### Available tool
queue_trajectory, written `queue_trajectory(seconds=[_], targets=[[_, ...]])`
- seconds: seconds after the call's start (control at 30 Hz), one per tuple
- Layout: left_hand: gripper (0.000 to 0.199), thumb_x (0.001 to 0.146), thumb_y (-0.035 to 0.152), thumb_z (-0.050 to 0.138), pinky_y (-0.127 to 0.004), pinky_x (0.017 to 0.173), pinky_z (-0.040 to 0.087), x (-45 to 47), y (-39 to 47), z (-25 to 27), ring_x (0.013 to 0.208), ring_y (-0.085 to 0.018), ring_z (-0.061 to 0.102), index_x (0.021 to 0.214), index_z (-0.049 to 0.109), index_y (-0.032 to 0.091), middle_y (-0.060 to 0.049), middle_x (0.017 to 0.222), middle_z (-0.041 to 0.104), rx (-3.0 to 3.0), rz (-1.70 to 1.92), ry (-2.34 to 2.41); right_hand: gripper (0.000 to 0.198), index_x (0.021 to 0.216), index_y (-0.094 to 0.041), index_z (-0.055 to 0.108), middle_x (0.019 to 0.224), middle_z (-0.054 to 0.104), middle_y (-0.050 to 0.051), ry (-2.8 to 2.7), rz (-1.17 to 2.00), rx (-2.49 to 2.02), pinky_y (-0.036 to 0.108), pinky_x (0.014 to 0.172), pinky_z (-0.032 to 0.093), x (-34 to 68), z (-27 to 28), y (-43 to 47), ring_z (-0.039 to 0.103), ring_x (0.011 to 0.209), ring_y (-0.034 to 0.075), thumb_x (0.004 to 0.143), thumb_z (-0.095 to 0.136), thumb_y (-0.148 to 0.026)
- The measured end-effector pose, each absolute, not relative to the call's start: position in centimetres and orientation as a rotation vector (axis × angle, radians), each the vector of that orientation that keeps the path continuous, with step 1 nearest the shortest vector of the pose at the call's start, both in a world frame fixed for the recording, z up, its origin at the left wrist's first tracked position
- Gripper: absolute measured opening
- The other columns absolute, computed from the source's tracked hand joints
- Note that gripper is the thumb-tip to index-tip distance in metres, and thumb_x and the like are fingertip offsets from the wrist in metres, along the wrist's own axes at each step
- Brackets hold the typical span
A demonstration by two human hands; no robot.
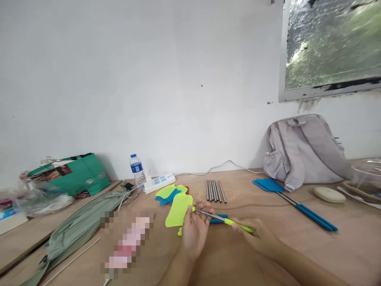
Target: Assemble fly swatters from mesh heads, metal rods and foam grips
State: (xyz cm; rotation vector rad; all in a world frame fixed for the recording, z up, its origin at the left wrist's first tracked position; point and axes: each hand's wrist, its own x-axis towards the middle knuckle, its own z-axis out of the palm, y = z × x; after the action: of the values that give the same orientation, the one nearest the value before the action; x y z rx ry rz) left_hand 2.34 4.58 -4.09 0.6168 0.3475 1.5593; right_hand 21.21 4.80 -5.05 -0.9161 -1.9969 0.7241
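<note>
stretching above the table [297, 246], a green swatter [179, 210] is gripped at its handle by the right hand [256, 235] and held near its head by the left hand [195, 230]; metal tubes [211, 191] are seen beyond.

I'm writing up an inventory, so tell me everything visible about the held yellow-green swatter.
The yellow-green swatter has a flat, perforated, plastic-looking head, a slim silvery, metal-looking shaft and a yellow-green handle. It is held over the wooden tabletop, head toward the left, handle toward the right. The left grip, palm up, supports the shaft near the head; the right grip holds the handle, partly hiding it.
</note>
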Motion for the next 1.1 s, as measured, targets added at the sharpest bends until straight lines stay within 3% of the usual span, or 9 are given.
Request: queue_trajectory(seconds=[0.1, 0.33, 0.5, 0.6, 0.77, 0.93, 1.03, 1.1], targets=[[0.026, 0.077, 0.038, 0.053, -0.04, 0.088, 0.038, 2.6, 4.4, -4.4, 0.085, -0.022, 0.061, 0.092, 0.059, 0.016, -0.007, 0.086, 0.065, 0.771, 1.508, 0.357, 0.035, 0.055, -0.019, 0.056, 0.05, 0.042, -0.002, -2.045, 0.663, -0.902, 0.023, 0.047, 0.025, 22.1, -4.3, 4.8, 0.037, 0.047, 0.011, 0.079, 0.045, -0.042], [0.044, 0.071, 0.048, 0.057, -0.041, 0.097, 0.029, 3.1, 4.2, -4.7, 0.104, -0.028, 0.053, 0.098, 0.062, 0.014, -0.014, 0.115, 0.057, 0.874, 1.479, 0.47, 0.037, 0.053, -0.019, 0.049, 0.049, 0.032, -0.003, -2.07, 0.732, -0.882, 0.024, 0.046, 0.021, 22.3, -4.6, 4.4, 0.029, 0.046, 0.01, 0.081, 0.042, -0.042], [0.038, 0.073, 0.043, 0.057, -0.037, 0.098, 0.031, 2.6, 4.4, -4.4, 0.107, -0.027, 0.051, 0.093, 0.063, 0.011, -0.014, 0.105, 0.062, 0.912, 1.513, 0.506, 0.039, 0.054, -0.018, 0.051, 0.049, 0.033, -0.004, -2.031, 0.794, -0.853, 0.022, 0.046, 0.022, 20.9, -5.8, 4.2, 0.027, 0.048, 0.009, 0.081, 0.041, -0.044], [0.033, 0.072, 0.043, 0.058, -0.038, 0.095, 0.035, 2.3, 4.7, -4.0, 0.106, -0.026, 0.051, 0.083, 0.064, 0.012, -0.012, 0.092, 0.067, 0.9, 1.499, 0.534, 0.036, 0.067, -0.019, 0.059, 0.053, 0.045, -0.003, -2.008, 0.829, -0.871, 0.022, 0.049, 0.03, 20.2, -5.9, 4.0, 0.036, 0.051, 0.011, 0.082, 0.039, -0.045], [0.032, 0.069, 0.044, 0.06, -0.035, 0.087, 0.04, 2.0, 5.3, -3.5, 0.097, -0.024, 0.057, 0.076, 0.062, 0.013, -0.01, 0.08, 0.068, 0.937, 1.477, 0.564, 0.036, 0.076, -0.02, 0.057, 0.072, 0.059, 0.002, -1.986, 0.891, -0.928, 0.025, 0.063, 0.039, 19.6, -5.8, 3.2, 0.051, 0.068, 0.017, 0.084, 0.035, -0.047], [0.033, 0.072, 0.046, 0.056, -0.03, 0.068, 0.045, 3.6, 4.5, -4.7, 0.074, -0.02, 0.061, 0.085, 0.059, 0.015, -0.008, 0.073, 0.065, 0.993, 1.264, 0.62, 0.035, 0.078, -0.02, 0.047, 0.054, 0.05, -0.004, -1.954, 1.166, -0.98, 0.022, 0.051, 0.039, 17.7, -6.4, 2.1, 0.046, 0.048, 0.011, 0.086, 0.028, -0.049], [0.031, 0.073, 0.045, 0.055, -0.024, 0.054, 0.041, 5.1, 3.6, -5.6, 0.054, -0.014, 0.056, 0.087, 0.058, 0.018, -0.003, 0.069, 0.063, 1.049, 1.115, 0.799, 0.036, 0.094, -0.02, 0.048, 0.067, 0.055, -0.001, -1.775, 1.153, -0.94, 0.024, 0.054, 0.043, 16.3, -6.4, 1.7, 0.048, 0.049, 0.01, 0.084, 0.031, -0.05], [0.029, 0.071, 0.045, 0.057, -0.023, 0.055, 0.04, 5.6, 3.4, -5.7, 0.055, -0.013, 0.054, 0.076, 0.059, 0.016, -0.003, 0.069, 0.062, 1.073, 1.175, 0.891, 0.038, 0.097, -0.02, 0.05, 0.073, 0.055, 0.0, -1.705, 1.194, -0.911, 0.025, 0.053, 0.044, 16.0, -6.3, 1.9, 0.048, 0.049, 0.01, 0.08, 0.04, -0.052]])
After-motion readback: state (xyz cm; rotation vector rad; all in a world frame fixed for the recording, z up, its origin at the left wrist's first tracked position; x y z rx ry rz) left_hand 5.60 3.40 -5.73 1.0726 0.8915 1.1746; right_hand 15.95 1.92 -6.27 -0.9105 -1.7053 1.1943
